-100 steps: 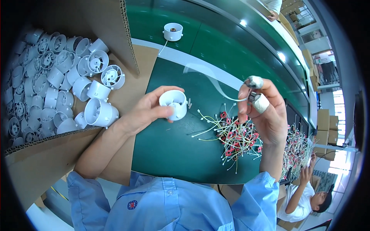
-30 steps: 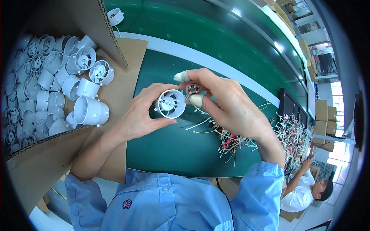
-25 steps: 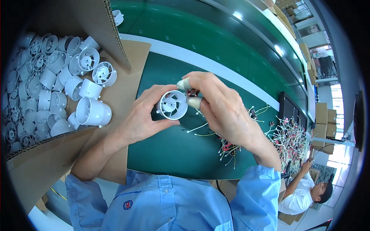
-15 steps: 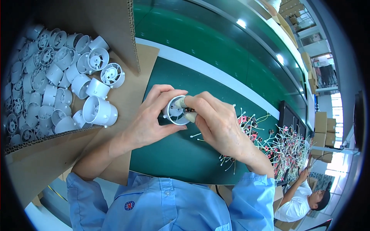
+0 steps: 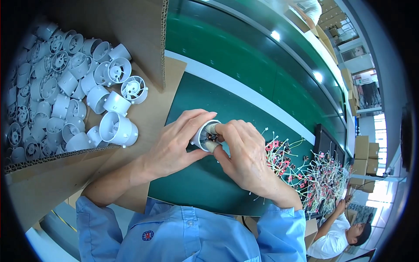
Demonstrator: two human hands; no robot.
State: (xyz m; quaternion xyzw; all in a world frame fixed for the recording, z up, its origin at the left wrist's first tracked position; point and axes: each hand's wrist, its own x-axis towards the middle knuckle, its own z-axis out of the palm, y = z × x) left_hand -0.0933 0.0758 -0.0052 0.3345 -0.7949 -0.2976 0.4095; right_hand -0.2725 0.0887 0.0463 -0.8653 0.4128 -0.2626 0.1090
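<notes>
A white round plastic fan housing (image 5: 197, 139) is held over the green work mat by my left hand (image 5: 166, 146), its fingers and thumb curved round the outside. The open end of the housing is turned up toward me. Pale finger covers sit on the thumb and forefinger of my right hand (image 5: 246, 157). These two fingertips reach into the housing and pinch a small dark and copper-coloured motor part (image 5: 212, 137). How that part sits against the hub cannot be made out.
At left, a cardboard box (image 5: 142, 39) holds many white fan housings (image 5: 118, 129). To the right, wired red-and-dark parts (image 5: 301, 174) lie heaped on the mat (image 5: 192, 187). Beyond a pale rail (image 5: 244, 96) runs a green belt (image 5: 227, 48). A co-worker (image 5: 336, 236) works at far right.
Both hands and the housing sit slightly lower and farther right in view. The right fingertips are spread a little wider, and the dark part inside the housing shows more clearly.
</notes>
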